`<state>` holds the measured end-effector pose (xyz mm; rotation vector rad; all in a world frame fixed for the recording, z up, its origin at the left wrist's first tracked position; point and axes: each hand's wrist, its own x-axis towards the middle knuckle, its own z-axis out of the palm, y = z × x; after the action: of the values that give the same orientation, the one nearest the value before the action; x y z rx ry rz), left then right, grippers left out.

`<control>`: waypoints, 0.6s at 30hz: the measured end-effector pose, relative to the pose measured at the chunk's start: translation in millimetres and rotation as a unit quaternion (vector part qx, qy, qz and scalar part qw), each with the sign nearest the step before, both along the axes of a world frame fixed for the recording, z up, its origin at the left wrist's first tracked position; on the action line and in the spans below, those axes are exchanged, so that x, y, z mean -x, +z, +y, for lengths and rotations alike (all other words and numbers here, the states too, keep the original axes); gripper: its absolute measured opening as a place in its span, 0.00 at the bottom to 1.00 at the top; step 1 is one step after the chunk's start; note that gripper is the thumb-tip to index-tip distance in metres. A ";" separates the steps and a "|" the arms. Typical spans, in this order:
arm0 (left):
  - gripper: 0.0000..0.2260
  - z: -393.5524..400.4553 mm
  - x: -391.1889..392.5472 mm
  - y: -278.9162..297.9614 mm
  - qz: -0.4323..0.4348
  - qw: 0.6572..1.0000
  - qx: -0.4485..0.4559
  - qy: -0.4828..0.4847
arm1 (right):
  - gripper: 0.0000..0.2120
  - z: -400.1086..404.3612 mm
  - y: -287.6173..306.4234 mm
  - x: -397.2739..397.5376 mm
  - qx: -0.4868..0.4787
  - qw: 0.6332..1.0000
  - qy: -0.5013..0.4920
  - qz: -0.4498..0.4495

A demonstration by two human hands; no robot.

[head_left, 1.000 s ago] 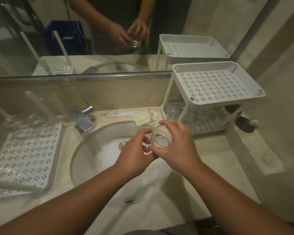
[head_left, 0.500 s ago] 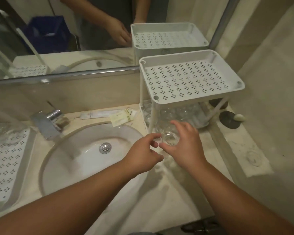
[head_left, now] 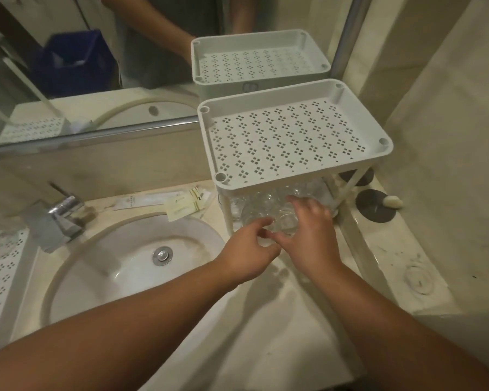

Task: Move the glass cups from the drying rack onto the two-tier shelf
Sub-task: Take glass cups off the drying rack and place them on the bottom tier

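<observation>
Progress, judged from the layout: well underway. Several glass cups are already stood on the lower tier of the two-tier shelf, packed close together; exact count can't be told, as clear glass overlaps. The top tier is bare, w/ nothing on its perforated tray.

One more cup is being set in at the front edge of the lower tier, just under the top tray. It is gripped by the right hand, fingers curled over its rim and side. The left hand is held just beside it, thumb and forefinger loosely curled near the cup; whether the glass is actually pinched by them cannot be told.

Still left: the drying rack is seen only at the far left edge, across the sink from the shelf. Something clear and blurred sits at its back end, approx. where cups would stand, so more cups probably remain, but not confirmable.

Look of the cup: small, clear, round tumbler, plain, no handle; held upright, mouth up. Edges are hard to pick out against neighbouring glass.
</observation>
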<state>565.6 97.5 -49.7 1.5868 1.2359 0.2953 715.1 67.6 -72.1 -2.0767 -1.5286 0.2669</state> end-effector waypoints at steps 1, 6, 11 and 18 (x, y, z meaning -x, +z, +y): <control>0.26 2.2 -2.1 -0.6 0.010 1.000 -0.019 -0.003 | 0.37 3.0 -2.8 -2.9 0.001 1.000 0.003 0.001; 0.27 13.1 -10.2 -4.7 0.055 0.993 -0.092 -0.050 | 0.38 16.9 -17.9 -9.4 0.006 1.000 0.005 0.001; 0.26 18.8 -12.0 -15.2 0.122 0.975 -0.161 -0.089 | 0.37 26.3 -32.7 -13.5 0.017 1.000 0.013 -0.005; 0.30 22.6 -18.5 -26.8 0.180 0.954 -0.191 -0.148 | 0.39 43.6 -44.1 -22.8 0.080 0.991 0.058 -0.088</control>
<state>584.2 120.1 -76.5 2.2087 1.2360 0.0516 737.9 111.2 -116.2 -2.1873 -1.7883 0.2633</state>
